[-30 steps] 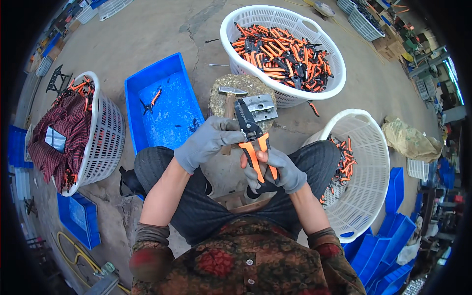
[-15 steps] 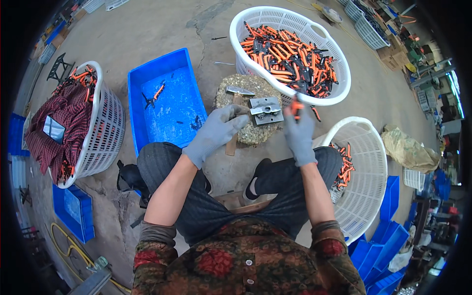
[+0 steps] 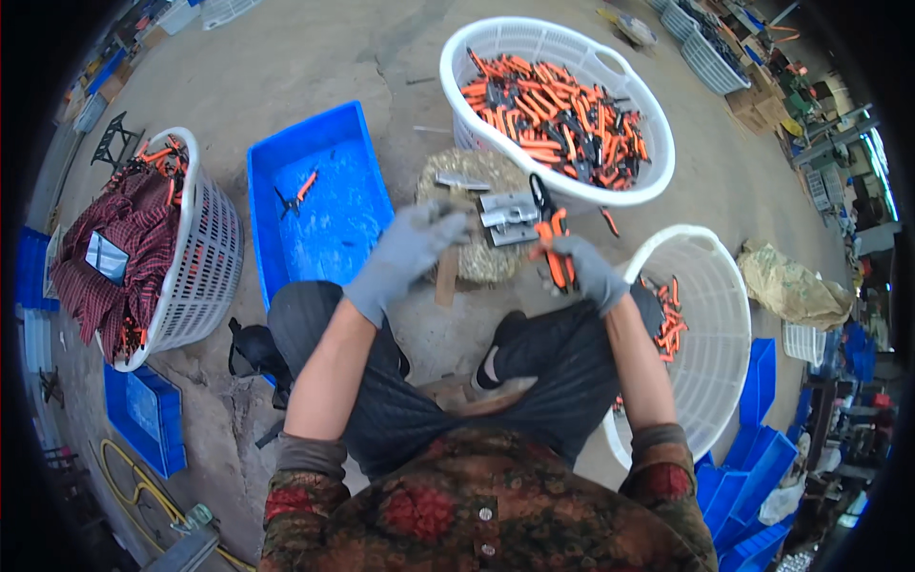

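Note:
My right hand, in a grey glove, grips a pair of pliers with orange and black handles. Their dark jaws point up and away from me, beside the metal fixture on the stone block. My left hand, gloved in grey too, hovers at the block's left side with its fingers stretched out and nothing visible in them. Near its fingertips lies a hammer; its wooden handle is partly hidden by the hand.
A white basket heaped with orange-handled pliers stands beyond the block. Another white basket holds fewer at my right. To the left are a blue tray with one pair inside and a basket with checked cloth and a phone-like slab.
My right hand has come nearer and turned, bringing the pliers into plain view beside the fixture. My left hand has drawn slightly back from the fixture, its fingers spreading.

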